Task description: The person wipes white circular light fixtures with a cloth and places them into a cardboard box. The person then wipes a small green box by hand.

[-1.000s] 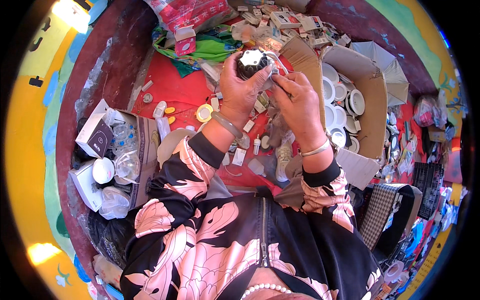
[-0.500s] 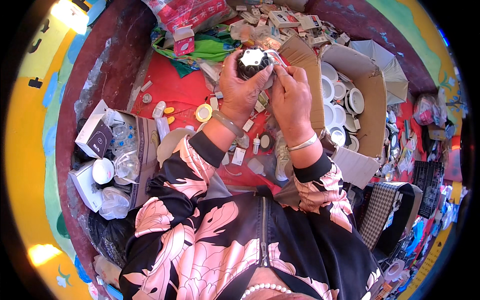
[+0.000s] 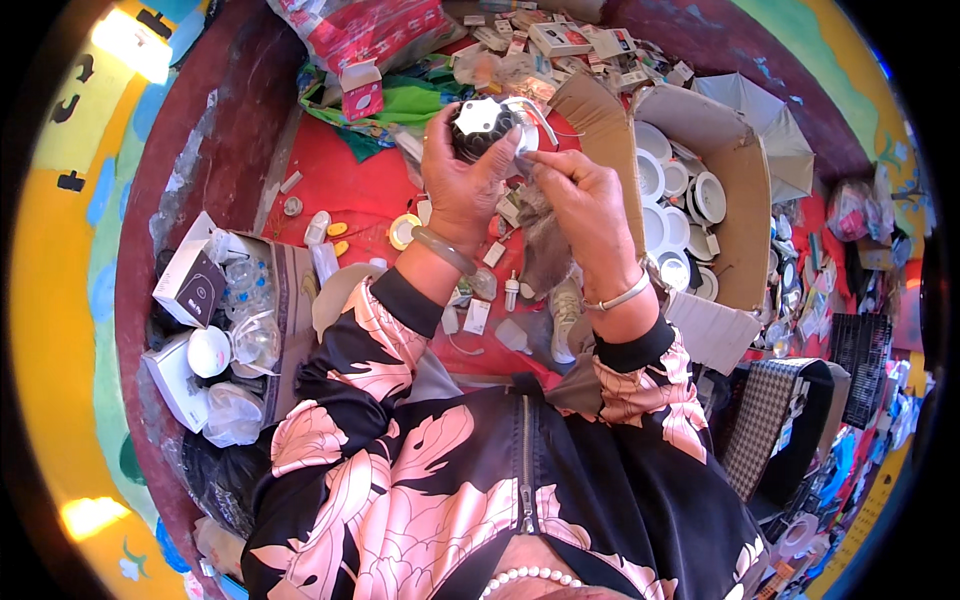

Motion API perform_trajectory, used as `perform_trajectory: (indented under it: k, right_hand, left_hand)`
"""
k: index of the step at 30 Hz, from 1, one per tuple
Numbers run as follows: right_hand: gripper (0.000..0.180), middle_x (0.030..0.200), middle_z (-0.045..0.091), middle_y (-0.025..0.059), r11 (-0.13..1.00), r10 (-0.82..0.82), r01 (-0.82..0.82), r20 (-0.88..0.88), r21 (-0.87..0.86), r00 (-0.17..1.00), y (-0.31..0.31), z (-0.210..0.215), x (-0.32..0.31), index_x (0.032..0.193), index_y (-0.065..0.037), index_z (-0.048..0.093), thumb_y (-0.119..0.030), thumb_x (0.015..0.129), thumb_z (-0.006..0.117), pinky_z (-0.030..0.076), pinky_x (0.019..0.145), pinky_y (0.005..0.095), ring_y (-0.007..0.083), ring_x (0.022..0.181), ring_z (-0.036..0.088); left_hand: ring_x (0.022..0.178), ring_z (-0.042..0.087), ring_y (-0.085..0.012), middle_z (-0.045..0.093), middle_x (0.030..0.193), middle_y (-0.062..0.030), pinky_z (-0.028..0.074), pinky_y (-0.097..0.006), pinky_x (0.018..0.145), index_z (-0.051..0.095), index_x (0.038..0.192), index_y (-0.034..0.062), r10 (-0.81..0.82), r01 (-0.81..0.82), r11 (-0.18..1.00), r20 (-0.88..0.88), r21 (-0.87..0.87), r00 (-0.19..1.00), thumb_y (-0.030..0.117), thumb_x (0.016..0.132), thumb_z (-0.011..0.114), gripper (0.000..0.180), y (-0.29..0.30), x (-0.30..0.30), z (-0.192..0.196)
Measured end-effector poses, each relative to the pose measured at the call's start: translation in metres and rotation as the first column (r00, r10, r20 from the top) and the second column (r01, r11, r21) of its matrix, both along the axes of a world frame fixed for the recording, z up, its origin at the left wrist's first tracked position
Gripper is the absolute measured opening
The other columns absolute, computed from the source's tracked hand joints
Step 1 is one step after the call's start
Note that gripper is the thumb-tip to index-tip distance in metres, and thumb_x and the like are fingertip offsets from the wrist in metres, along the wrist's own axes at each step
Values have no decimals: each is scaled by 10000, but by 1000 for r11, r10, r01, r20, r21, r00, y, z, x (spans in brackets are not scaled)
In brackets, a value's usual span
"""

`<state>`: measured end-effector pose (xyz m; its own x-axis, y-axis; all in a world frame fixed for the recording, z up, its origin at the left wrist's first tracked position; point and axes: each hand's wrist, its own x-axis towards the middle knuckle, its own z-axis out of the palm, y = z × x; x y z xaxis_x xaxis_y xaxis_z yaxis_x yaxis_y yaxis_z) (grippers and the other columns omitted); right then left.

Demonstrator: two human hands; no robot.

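Note:
My left hand (image 3: 462, 185) grips a round black lamp body with a white star-shaped face (image 3: 483, 127), held up in front of me. My right hand (image 3: 583, 200) is close beside it, fingertips pinched on a thin wire or small part at the lamp's right side. A green bangle sits on my left wrist and a silver one on my right. Below my hands, small white parts (image 3: 478, 315) lie scattered on a red cloth (image 3: 345, 185).
A cardboard box (image 3: 745, 190) at the right holds several white round lamp housings (image 3: 708, 197). At the left, a box with clear plastic covers (image 3: 250, 300) and small white cartons (image 3: 190, 285). Packaging litter lies at the top. A checkered seat (image 3: 765, 420) is at lower right.
My right hand has shifted slightly down and left against the lamp; the left hand keeps holding it in about the same place.

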<state>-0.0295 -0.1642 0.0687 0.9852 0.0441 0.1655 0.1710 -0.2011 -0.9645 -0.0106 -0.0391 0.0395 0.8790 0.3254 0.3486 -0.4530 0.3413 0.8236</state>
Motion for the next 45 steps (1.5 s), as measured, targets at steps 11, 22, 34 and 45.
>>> perform_trajectory:
  k: [11, 22, 34, 45]
  right_hand:
    - [261, 846, 584, 147, 972, -35, 92, 255, -216, 966, 2, 3, 1, 1052, -15, 637, -106, 815, 579, 462, 700, 329, 273, 801, 588]
    - [335, 856, 574, 140, 936, -71, 165, 294, -311, 953, 13, 1, -2, 1156, -10, 584, -108, 837, 558, 457, 707, 340, 266, 798, 563]
    - [307, 886, 577, -16, 987, 45, -28, -108, 160, 993, -2, 7, 8, 1131, 44, 604, -84, 868, 512, 374, 673, 167, 46, 790, 478]
    - [316, 840, 613, 35, 970, 201, -154, -266, 187, 943, -20, 26, 4, 1064, 75, 619, -102, 833, 496, 409, 659, 182, 54, 758, 513]
  left_hand:
    - [885, 581, -127, 580, 1017, -75, 494, -264, 790, 467, 1126, -18, -5, 2, 999, -69, -46, 998, 101, 754, 747, 480, -1, 3, -2]
    - [881, 563, -113, 560, 1006, -61, 483, -258, 796, 467, 1122, -22, 1, -2, 1000, 26, 29, 1000, 74, 734, 757, 494, 1, 3, 5]
    - [904, 538, -115, 528, 1012, -56, 464, -260, 802, 477, 1110, -21, 64, -68, 990, 35, 127, 997, 114, 734, 762, 491, 2, 0, -1]
    - [897, 565, -116, 578, 1012, -62, 472, -258, 808, 483, 1132, -20, -39, 39, 999, -33, 21, 999, 77, 761, 734, 458, 6, -4, 5]
